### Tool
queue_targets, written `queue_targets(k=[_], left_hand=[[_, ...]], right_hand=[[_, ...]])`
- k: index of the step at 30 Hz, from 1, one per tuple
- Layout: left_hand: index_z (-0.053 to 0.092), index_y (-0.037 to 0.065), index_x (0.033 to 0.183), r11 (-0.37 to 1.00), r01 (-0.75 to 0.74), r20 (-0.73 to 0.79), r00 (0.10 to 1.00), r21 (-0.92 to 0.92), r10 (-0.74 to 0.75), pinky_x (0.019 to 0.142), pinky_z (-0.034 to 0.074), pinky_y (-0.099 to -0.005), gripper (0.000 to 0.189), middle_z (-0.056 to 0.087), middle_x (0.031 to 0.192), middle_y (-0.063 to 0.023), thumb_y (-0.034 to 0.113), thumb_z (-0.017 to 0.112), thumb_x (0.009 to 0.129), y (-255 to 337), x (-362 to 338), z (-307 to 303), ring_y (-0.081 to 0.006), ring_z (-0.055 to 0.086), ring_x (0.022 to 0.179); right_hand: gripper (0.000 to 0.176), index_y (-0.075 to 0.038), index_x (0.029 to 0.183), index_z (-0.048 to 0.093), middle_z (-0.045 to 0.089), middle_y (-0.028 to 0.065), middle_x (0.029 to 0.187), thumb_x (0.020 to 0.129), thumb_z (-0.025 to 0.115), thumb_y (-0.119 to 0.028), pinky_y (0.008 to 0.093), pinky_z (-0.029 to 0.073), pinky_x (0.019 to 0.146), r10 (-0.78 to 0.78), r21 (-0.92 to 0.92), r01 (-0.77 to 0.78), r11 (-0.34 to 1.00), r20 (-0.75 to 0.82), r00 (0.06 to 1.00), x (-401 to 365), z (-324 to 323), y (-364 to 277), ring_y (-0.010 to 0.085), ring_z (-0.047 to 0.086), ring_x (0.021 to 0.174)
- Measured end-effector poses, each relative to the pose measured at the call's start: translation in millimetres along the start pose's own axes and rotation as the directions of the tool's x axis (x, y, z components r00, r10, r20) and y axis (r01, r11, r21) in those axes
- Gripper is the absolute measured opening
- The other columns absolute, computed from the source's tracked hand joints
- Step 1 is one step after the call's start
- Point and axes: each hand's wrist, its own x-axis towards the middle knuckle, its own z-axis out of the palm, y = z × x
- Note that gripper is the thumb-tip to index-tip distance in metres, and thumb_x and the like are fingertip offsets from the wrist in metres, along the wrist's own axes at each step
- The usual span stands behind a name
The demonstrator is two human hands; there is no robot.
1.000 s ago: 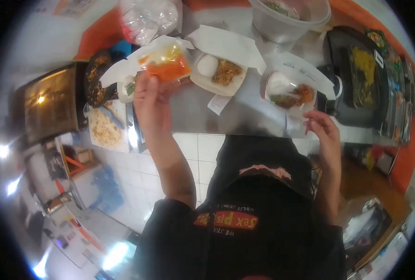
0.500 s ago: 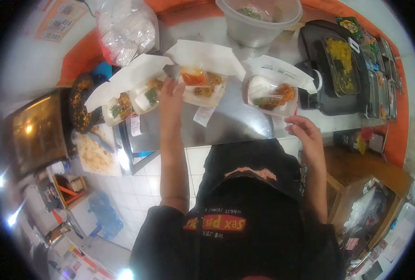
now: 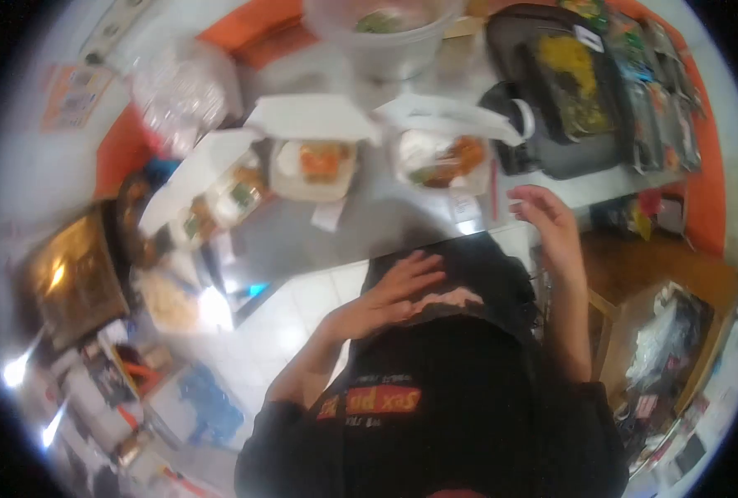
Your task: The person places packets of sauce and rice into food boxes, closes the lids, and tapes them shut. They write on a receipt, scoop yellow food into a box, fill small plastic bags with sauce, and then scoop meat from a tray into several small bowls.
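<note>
My left hand (image 3: pixel 398 292) is in front of my black shirt, its fingers spread and holding nothing. To the right, my right hand (image 3: pixel 545 217) hovers by the counter edge with loosely bent fingers; I see nothing in it. Close to it, a thin red stick (image 3: pixel 494 191) lies on the counter beside an open paper food box (image 3: pixel 398 173) of rice and fried food. A white slip (image 3: pixel 466 207) hangs at that box's front. The middle box (image 3: pixel 282 184) carries an orange-red packet (image 3: pixel 323 158). Two more filled boxes, blurred, stand at the left, including one box (image 3: pixel 219 207).
A large translucent tub (image 3: pixel 394 51) stands at the back of the metal counter (image 3: pixel 369 220). A plastic bag of white items (image 3: pixel 182 95) is at back left. At right are a black case (image 3: pixel 506 50) and a container of yellow food (image 3: pixel 572 83). A wooden cabinet (image 3: pixel 634 257) stands below.
My left hand has let go of the orange-red packet on the middle box and drawn back to my body. The right hand has barely moved. The view has shifted.
</note>
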Motion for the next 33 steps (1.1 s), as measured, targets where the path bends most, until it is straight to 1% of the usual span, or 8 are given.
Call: queue_targets(k=[2,5,8,17,20,22,26,33], left_hand=[[0.034,0.009,0.147,0.936,0.189,-0.071,0.982,0.296,-0.176,0.116,0.009,-0.0484,0.058,0.024,0.153,-0.0191,0.035,0.047,0.097,-10.8,1.6,-10.2,-0.0349,0.013,0.144],[0.055,0.003,0.128,0.663,0.341,-0.521,0.849,0.666,0.087,0.108,0.033,-0.0473,0.046,0.054,0.13,-0.0173,0.005,0.063,0.083,-25.7,13.7,-16.0,-0.0338,0.045,0.128],[0.054,0.002,0.129,0.909,0.314,-0.612,0.786,0.275,-0.087,0.106,0.035,-0.0434,0.049,0.053,0.132,-0.0143,0.01,0.067,0.083,-13.5,39.3,-24.2,-0.0279,0.046,0.127],[0.046,0.002,0.137,0.866,0.356,0.221,0.93,-0.351,-0.293,0.101,0.041,-0.0362,0.061,0.047,0.14,-0.0101,0.019,0.069,0.083,17.6,132.1,25.3,-0.02,0.055,0.116],[0.046,0.002,0.136,0.949,0.227,-0.19,0.964,0.217,-0.187,0.095,0.045,-0.0362,0.055,0.052,0.134,-0.0116,0.016,0.065,0.085,-4.3,175.5,39.8,-0.0193,0.059,0.106],[0.051,0.001,0.13,0.932,0.264,-0.453,0.819,-0.249,-0.353,0.093,0.047,-0.0358,0.048,0.059,0.124,-0.0141,0.009,0.064,0.085,-6.1,210.5,59.0,-0.0209,0.061,0.104],[0.054,-0.001,0.124,0.879,0.248,-0.488,0.755,-0.408,-0.439,0.095,0.047,-0.0368,0.04,0.064,0.111,-0.014,-0.002,0.06,0.085,12.7,283.7,109.6,-0.0229,0.06,0.106],[0.056,-0.002,0.121,0.9,0.272,-0.667,0.606,-0.34,-0.434,0.093,0.047,-0.035,0.033,0.066,0.107,-0.014,0.0,0.058,0.088,37.2,327.5,138.5,-0.0228,0.062,0.102]], right_hand=[[0.024,-0.001,0.111,0.063,0.067,0.0053,0.105,0.09,0.062,-0.011,0.0285,0.048,0.086,0.03,-0.034,-0.03,0.999,0.0,1.0,-1.7,-10.8,-9.3,0.0124,0.06,0.093],[0.024,-0.001,0.112,0.063,0.066,0.0065,0.108,0.089,0.06,-0.01,0.0296,0.046,0.089,-0.023,-0.002,0.023,1.0,-0.075,0.997,-2.8,-37.2,-1.8,0.0148,0.06,0.096],[0.024,-0.001,0.112,0.062,0.066,0.0069,0.108,0.09,0.06,-0.009,0.03,0.047,0.089,-0.059,0.039,0.066,0.997,-0.173,0.983,-2.3,-70.0,-16.5,0.0153,0.06,0.096],[0.021,0.001,0.109,0.062,0.067,0.0096,0.105,0.09,0.06,-0.01,0.0283,0.049,0.082,-0.228,0.09,0.315,0.945,-0.509,0.83,64.7,-261.8,-51.4,0.0157,0.062,0.088],[0.02,0.002,0.107,0.062,0.067,0.0095,0.102,0.089,0.058,-0.008,0.0283,0.05,0.082,-0.26,0.119,0.386,0.915,-0.56,0.787,114.3,-340.9,-56.1,0.0158,0.062,0.087],[0.02,0.003,0.105,0.062,0.067,0.0095,0.1,0.089,0.057,-0.008,0.0285,0.051,0.079,-0.262,0.128,0.394,0.91,-0.559,0.787,156.5,-385.1,-56.8,0.016,0.063,0.085],[0.018,0.004,0.1,0.064,0.068,0.0103,0.097,0.088,0.055,-0.007,0.0287,0.052,0.07,-0.173,0.196,0.346,0.917,-0.587,0.791,244.5,-457.4,-23.5,0.015,0.064,0.081],[0.017,-0.014,0.093,0.074,0.068,0.0048,0.094,0.078,0.066,-0.013,0.0363,0.049,0.074,-0.649,-0.672,0.299,0.678,-0.356,0.672,385.9,-498.0,-13.5,0.0236,0.061,0.08]])
